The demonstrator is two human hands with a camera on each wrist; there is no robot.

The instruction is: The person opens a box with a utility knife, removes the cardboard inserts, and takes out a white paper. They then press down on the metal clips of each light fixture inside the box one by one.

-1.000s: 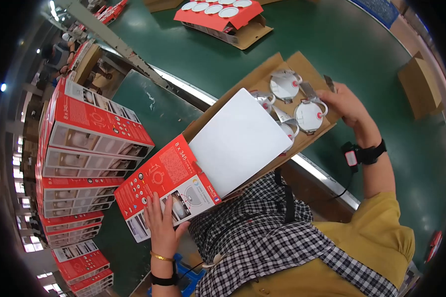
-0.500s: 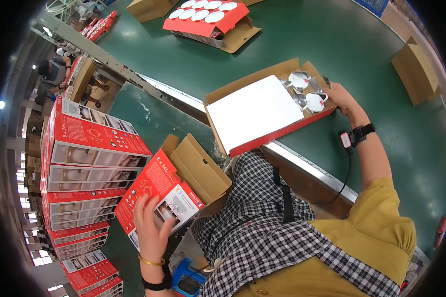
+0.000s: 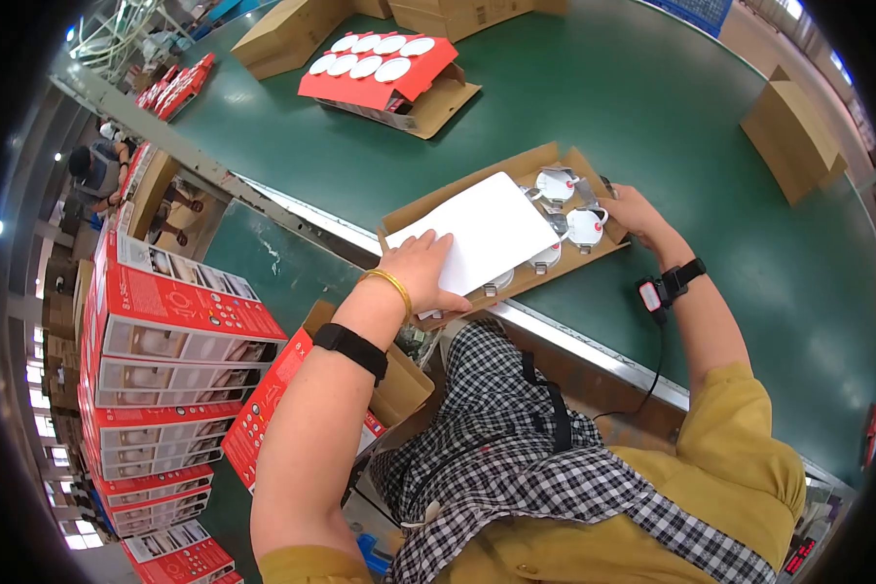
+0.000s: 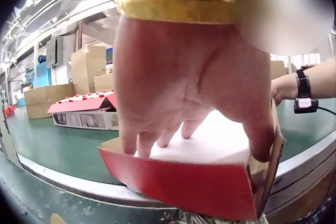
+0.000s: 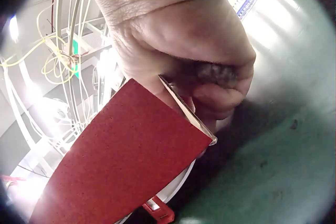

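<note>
An open cardboard box with red outer sides [image 3: 526, 288] [image 4: 178, 184] [image 5: 126, 145] lies tilted across the bench edge. Over its left part is a white sheet [image 3: 487, 229] [image 4: 215, 140]; round white lamps with metal clips [image 3: 585, 227] show at its right end. My left hand [image 3: 417, 275] [image 4: 189, 71] rests on the sheet's left end, fingers extended, thumb by the near side wall. With curled fingers my right hand [image 3: 642, 216] [image 5: 184, 40] grips the far right end wall. Something dark, too unclear to name, sits within that hand's curl.
Stacked red-and-white boxes [image 3: 180, 341] stand on the left, with an open printed carton [image 3: 394, 394] beside them. Farther back on the green bench [image 3: 555, 78] are a red box with white discs [image 3: 380, 73] and a brown carton [image 3: 788, 136]. A metal post [image 3: 195, 165] slants at left.
My left hand has left the printed carton and moved up and right onto the white sheet. The box with lamps came out of that carton, and my right hand still grips its end.
</note>
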